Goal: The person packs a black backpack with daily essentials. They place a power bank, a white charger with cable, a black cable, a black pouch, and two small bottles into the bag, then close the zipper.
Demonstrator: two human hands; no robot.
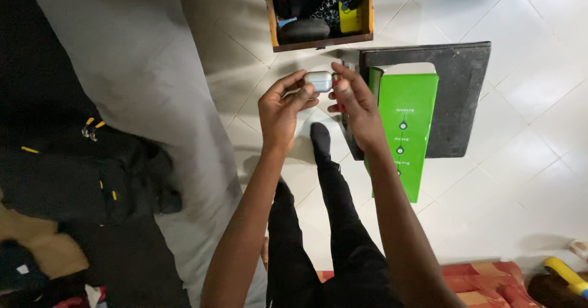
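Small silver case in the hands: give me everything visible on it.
The small silver case is a rounded, pebble-like box with a smooth, glossy look, metal or plastic. It looks closed; no seam or hinge is clear. It lies on its long side in mid-air above the white tiled floor, pinched between the fingers of the left hand and the right hand.

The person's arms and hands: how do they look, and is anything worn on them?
Both arms are bare from the fingers to above the elbows: no sleeves show. The left hand and right hand wear no gloves, and no rings, watch or bracelet can be seen. Both forearms are slender.
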